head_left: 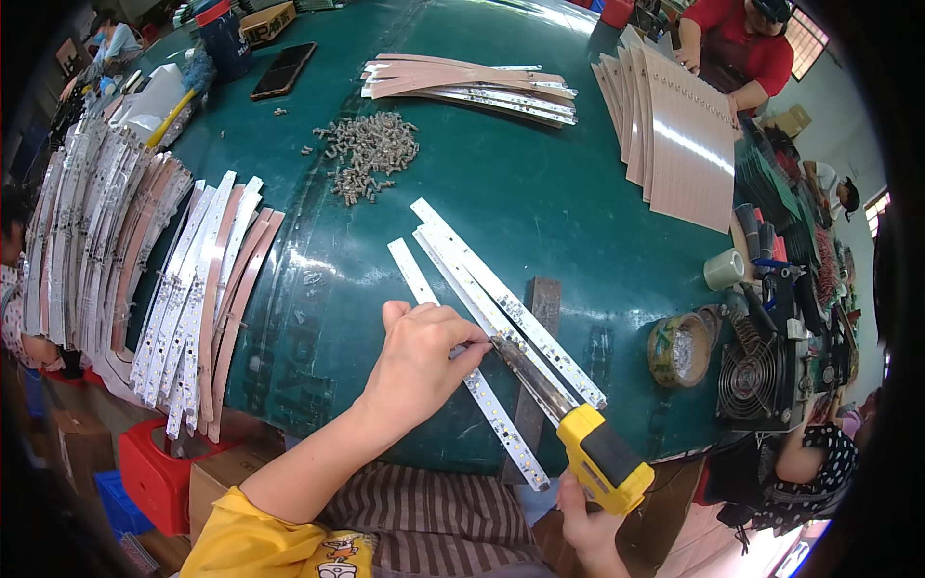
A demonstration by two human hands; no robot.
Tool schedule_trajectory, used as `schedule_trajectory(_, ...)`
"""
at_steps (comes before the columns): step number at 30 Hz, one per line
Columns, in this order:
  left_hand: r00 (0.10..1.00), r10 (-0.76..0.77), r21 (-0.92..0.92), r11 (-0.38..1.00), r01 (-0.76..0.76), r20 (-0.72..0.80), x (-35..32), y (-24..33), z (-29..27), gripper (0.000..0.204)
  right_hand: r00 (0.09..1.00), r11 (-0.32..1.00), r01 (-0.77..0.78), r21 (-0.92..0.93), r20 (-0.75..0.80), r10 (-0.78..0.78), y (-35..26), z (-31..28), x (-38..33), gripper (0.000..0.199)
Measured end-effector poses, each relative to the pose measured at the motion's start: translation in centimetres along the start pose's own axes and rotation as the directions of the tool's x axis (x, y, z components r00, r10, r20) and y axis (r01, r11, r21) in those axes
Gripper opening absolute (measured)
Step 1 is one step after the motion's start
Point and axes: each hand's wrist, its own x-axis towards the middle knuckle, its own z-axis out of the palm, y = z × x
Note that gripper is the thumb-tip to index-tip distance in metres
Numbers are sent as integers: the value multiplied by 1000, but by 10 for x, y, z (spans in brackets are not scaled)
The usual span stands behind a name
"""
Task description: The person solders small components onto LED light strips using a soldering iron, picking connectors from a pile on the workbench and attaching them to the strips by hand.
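My right hand (588, 528) grips a yellow and black soldering gun (599, 458) at the table's near edge. Its metal tip points up and left, meeting the fingertips of my left hand (419, 358). Those left fingers are pinched together over the LED strips; whatever they hold is too small to make out. One white LED strip (505, 432) runs beneath my left hand, and further white strips (520, 318) lie beside it to the right. A dark flat bar (542, 301) lies crosswise under the strips. Beyond sits a heap of small grey components (371, 152).
Stacked LED strips (183, 308) fill the left side; another bundle (472, 87) lies at the back. A phone (284, 70) rests far left. At right are a tape roll (679, 349), a fan (752, 376) and board panels (689, 144), near a person in red (747, 48).
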Motion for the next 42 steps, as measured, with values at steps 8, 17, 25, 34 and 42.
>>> schedule_trajectory(8,1000,-8,-24,1000,8,3,0,-1,-1,8,997,974,-24,225,-62,39,-10,2,5,37)
schedule_trajectory(17,1000,-13,-41,999,13,12,0,-1,-3,10,1000,993,15,114,14,-17,-9,0,4,38)
schedule_trajectory(25,997,-60,-205,976,69,50,12,-7,-28,10,947,975,-73,-212,-322,1,14,0,-3,64)
schedule_trajectory(34,927,-175,276,922,273,-332,71,-78,-61,21,919,951,56,-303,-357,-168,-10,25,16,65)
schedule_trajectory(42,928,-170,323,904,281,-331,77,-96,-50,16,922,948,93,-306,-332,-197,-18,27,14,64)
